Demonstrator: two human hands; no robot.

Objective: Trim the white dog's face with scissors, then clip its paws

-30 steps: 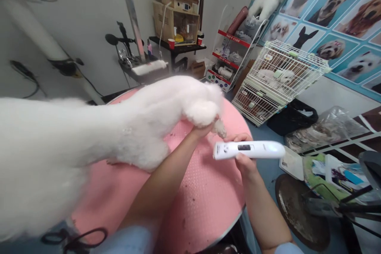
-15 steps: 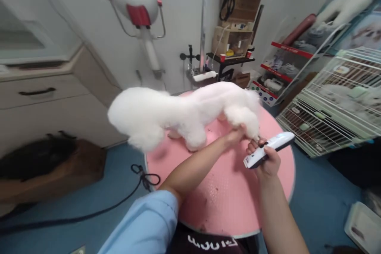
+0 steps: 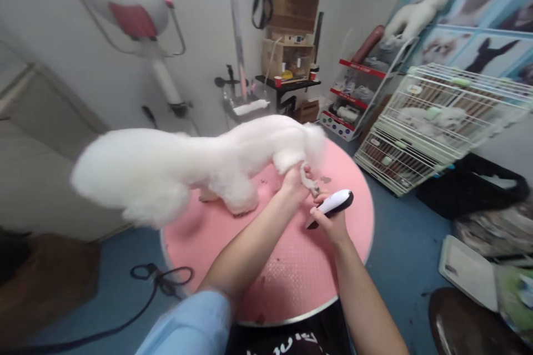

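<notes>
A fluffy white dog (image 3: 250, 147) stands on a round pink grooming table (image 3: 291, 266), its big rounded head to the left and its rear to the right. My left hand (image 3: 295, 178) is closed around a hind leg, and the thin lower leg and paw (image 3: 310, 184) stick out past my fingers. White-and-black hair clippers (image 3: 336, 202) are gripped in my right hand (image 3: 333, 224), just below that paw. The clipper head points down and left, apart from the fur. My left fingers are partly hidden by the leg.
Dark clippings and a small grey tuft (image 3: 325, 179) lie on the table. A metal pole (image 3: 238, 28) and a hair dryer on a stand (image 3: 133, 16) are behind. Wire cages (image 3: 416, 133) stand right; a black looped cord (image 3: 156, 280) hangs at the left.
My view has swung right, so everything sits further left. The hind leg's lower part now shows beyond my left hand. My right hand has turned the clippers, tipping their head further down.
</notes>
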